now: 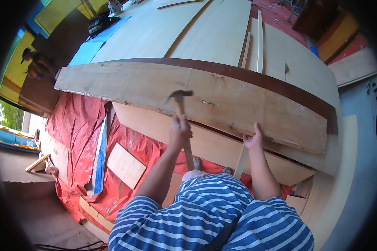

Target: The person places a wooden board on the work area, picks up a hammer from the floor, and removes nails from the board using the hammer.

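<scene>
My left hand [180,132] is wrapped round the wooden handle of a claw hammer [180,94]. The hammer's dark head is slightly blurred and hovers over a long, worn wooden board [255,102]. Along the board's near edge, my right hand [252,138] has its fingers curled at the edge and one digit pointing up over it. Small nails or splinters and a dark slot mark the board's face. Just below my right hand a pale wooden strip [240,162] runs down towards my body; whether the hand touches it I cannot tell.
Large plywood sheets [222,31] lie beyond the board, with thin strips on them. Red plastic sheeting [77,121] covers the floor, with a small plywood piece [126,165] on it. A black bag [99,25] rests on blue material. Another person [40,62] is at the far left.
</scene>
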`<action>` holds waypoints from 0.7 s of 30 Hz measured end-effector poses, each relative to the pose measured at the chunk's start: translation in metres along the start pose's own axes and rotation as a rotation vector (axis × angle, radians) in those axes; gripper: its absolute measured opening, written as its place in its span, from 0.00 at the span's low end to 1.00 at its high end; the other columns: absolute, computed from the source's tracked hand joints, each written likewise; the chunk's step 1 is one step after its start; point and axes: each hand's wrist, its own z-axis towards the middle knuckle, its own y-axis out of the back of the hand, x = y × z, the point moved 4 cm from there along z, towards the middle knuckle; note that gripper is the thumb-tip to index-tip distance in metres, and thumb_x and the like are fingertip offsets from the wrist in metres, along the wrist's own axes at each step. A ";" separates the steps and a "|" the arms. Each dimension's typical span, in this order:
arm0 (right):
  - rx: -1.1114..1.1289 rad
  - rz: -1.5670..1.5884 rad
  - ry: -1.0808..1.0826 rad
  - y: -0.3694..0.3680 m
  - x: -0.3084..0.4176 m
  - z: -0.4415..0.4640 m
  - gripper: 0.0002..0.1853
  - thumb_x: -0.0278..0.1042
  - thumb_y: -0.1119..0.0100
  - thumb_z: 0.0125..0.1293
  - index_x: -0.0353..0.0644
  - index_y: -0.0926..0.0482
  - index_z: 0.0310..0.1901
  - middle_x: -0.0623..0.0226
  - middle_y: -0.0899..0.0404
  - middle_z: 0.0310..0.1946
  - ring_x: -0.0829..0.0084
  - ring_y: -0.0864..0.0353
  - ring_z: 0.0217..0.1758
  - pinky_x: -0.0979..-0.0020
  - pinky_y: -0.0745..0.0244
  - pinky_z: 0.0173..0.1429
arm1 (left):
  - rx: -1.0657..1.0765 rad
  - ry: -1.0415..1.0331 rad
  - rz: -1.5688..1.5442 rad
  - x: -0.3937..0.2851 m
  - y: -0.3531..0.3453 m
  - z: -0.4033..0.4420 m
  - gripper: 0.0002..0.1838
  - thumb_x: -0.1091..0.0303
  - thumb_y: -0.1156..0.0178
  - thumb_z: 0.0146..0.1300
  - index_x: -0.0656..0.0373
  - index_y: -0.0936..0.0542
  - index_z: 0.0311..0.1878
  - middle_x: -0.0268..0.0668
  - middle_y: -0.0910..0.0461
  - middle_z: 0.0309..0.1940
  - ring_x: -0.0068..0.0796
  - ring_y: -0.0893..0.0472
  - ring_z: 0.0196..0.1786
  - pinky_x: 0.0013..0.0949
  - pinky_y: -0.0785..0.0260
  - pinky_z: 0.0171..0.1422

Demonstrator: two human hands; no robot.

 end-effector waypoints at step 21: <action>0.023 -0.001 0.047 0.003 -0.004 -0.039 0.25 0.50 0.25 0.61 0.55 0.23 0.56 0.71 0.20 0.45 0.71 0.22 0.47 0.70 0.24 0.43 | -0.036 -0.452 0.621 0.010 0.003 -0.018 0.22 0.58 0.47 0.75 0.61 0.32 0.65 0.64 0.19 0.37 0.69 0.20 0.42 0.60 0.30 0.42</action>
